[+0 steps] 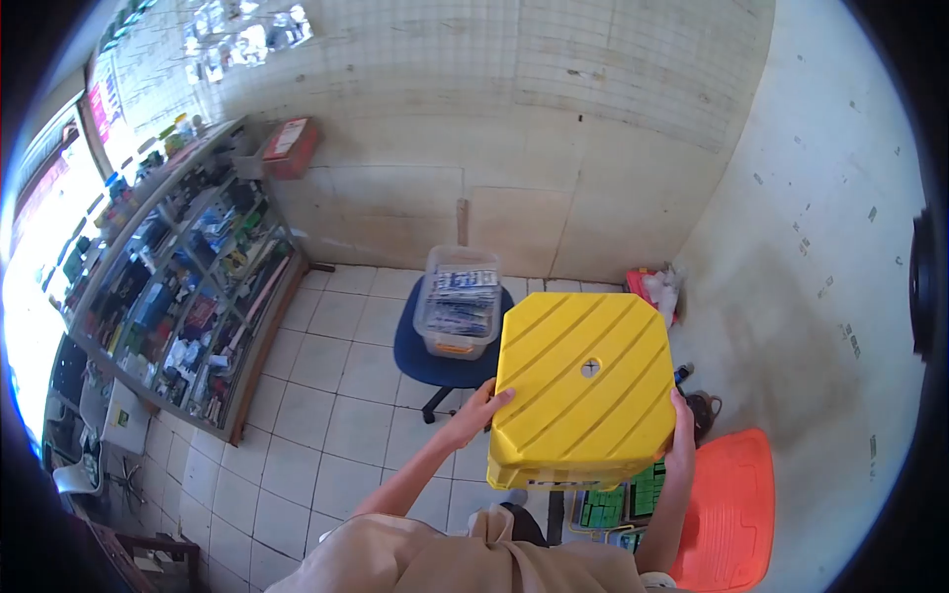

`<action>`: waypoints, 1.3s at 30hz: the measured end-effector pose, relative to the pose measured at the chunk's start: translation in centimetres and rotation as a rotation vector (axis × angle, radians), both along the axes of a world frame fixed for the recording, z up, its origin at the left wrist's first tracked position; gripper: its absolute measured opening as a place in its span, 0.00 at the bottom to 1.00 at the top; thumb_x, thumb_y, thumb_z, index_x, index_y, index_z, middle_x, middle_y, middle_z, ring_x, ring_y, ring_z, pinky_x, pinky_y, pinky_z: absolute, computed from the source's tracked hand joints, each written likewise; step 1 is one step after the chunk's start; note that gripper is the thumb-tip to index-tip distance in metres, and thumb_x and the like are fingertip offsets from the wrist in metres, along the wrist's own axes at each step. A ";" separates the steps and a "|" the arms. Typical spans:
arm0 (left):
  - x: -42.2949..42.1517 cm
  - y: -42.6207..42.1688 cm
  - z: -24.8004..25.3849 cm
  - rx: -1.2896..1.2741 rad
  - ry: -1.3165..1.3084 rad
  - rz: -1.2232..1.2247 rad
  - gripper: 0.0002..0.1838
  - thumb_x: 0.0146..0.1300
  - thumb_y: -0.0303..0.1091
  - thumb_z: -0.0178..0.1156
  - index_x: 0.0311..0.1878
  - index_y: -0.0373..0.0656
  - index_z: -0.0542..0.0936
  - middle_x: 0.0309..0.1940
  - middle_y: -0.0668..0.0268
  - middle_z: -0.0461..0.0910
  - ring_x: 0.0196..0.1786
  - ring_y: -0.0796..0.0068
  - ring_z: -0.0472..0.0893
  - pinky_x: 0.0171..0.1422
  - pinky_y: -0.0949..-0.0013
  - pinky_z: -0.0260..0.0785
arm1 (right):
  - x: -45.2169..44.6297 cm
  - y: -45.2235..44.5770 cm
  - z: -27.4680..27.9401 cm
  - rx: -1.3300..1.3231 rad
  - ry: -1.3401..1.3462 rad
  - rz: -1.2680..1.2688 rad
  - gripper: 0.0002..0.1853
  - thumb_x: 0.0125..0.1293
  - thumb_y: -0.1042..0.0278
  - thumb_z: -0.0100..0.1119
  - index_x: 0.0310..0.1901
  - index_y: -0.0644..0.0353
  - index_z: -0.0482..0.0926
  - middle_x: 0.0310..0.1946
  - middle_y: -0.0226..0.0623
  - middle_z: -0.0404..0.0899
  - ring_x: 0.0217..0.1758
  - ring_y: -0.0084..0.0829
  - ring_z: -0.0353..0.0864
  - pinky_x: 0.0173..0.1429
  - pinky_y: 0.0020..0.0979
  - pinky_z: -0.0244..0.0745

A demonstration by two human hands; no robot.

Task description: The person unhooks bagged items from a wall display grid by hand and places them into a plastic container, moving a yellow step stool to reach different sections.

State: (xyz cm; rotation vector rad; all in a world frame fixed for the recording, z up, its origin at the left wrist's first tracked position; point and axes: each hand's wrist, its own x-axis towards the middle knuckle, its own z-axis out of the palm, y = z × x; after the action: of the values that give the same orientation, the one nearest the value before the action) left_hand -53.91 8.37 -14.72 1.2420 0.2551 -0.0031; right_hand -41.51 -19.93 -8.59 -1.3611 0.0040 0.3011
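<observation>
A yellow plastic stool [554, 395] with diagonal ridges and a small hole in its top is held up in front of my body. My left hand [479, 413] grips its left side, thumb on the top edge and the other fingers mostly hidden. On the opposite side, my right hand [682, 435] presses against the stool, with its fingers partly hidden. Just beyond the stool, a clear plastic box [458, 296] full of small printed packets sits on a blue swivel chair [415, 364].
Glass display shelves [188, 277] packed with goods stand at left. An orange plastic lid or panel [732, 504] leans near the right wall. Green boxed items [601, 509] lie below the stool. A red box [293, 148] rests by the back wall; white tiles [346, 376] cover the floor.
</observation>
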 end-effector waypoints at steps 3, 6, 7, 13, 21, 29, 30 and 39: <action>-6.4 1.9 -0.5 0.035 -0.019 0.016 0.37 0.56 0.55 0.49 0.58 0.34 0.55 0.50 0.58 0.65 0.52 0.73 0.66 0.52 0.72 0.60 | -5.4 2.2 0.1 -0.001 -0.015 0.020 0.19 0.57 0.54 0.50 0.42 0.61 0.71 0.37 0.30 0.73 0.40 0.24 0.72 0.44 0.25 0.64; -13.0 3.9 -1.0 0.104 -0.010 0.100 0.37 0.56 0.55 0.50 0.58 0.35 0.56 0.50 0.59 0.66 0.51 0.74 0.67 0.50 0.73 0.62 | -11.3 6.1 1.4 0.017 -0.029 0.095 0.18 0.57 0.54 0.50 0.41 0.60 0.71 0.38 0.29 0.72 0.39 0.24 0.71 0.43 0.25 0.64; -15.2 4.6 -0.5 0.094 -0.005 0.101 0.37 0.55 0.56 0.49 0.58 0.36 0.56 0.47 0.60 0.67 0.48 0.75 0.68 0.47 0.74 0.63 | -13.0 6.8 1.0 0.002 -0.017 0.093 0.18 0.57 0.54 0.50 0.41 0.60 0.71 0.38 0.30 0.72 0.41 0.24 0.71 0.44 0.25 0.64; -26.1 10.5 1.0 0.116 0.110 0.273 0.36 0.55 0.57 0.49 0.56 0.34 0.60 0.39 0.63 0.70 0.37 0.80 0.69 0.34 0.78 0.61 | -19.5 14.0 -0.5 0.017 0.147 0.287 0.25 0.56 0.50 0.50 0.49 0.59 0.67 0.45 0.32 0.71 0.47 0.26 0.69 0.51 0.26 0.62; -34.4 18.9 2.9 0.165 0.136 0.548 0.33 0.55 0.53 0.50 0.55 0.34 0.62 0.44 0.59 0.71 0.46 0.72 0.71 0.52 0.71 0.60 | -23.1 26.9 -1.1 -0.027 0.060 0.588 0.28 0.58 0.48 0.46 0.53 0.61 0.64 0.50 0.35 0.68 0.53 0.30 0.66 0.56 0.30 0.59; -30.6 29.5 -0.7 0.071 0.014 0.727 0.28 0.54 0.45 0.52 0.54 0.35 0.64 0.44 0.62 0.71 0.48 0.76 0.70 0.51 0.76 0.60 | -18.2 39.9 -8.5 0.024 0.117 0.652 0.22 0.57 0.55 0.52 0.47 0.65 0.68 0.40 0.35 0.73 0.44 0.25 0.71 0.46 0.25 0.65; -30.1 30.2 -1.3 0.082 0.052 0.729 0.28 0.54 0.45 0.52 0.54 0.35 0.64 0.44 0.62 0.71 0.48 0.76 0.70 0.51 0.76 0.60 | -17.9 40.9 -9.5 0.033 0.156 0.655 0.22 0.57 0.55 0.52 0.47 0.65 0.68 0.40 0.35 0.73 0.44 0.25 0.71 0.46 0.25 0.65; -20.7 43.0 -1.7 -0.002 0.195 0.748 0.27 0.55 0.45 0.54 0.52 0.35 0.66 0.41 0.64 0.73 0.44 0.77 0.73 0.48 0.76 0.63 | -9.0 53.0 -12.6 0.041 0.237 0.743 0.26 0.58 0.54 0.52 0.51 0.65 0.64 0.46 0.37 0.70 0.49 0.26 0.68 0.52 0.26 0.62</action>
State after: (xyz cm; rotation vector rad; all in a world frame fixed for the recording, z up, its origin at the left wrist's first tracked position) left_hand -74.63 51.35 -16.38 1.0830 0.8756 0.5219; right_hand -50.53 33.08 -21.21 -1.2361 -0.3144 1.0781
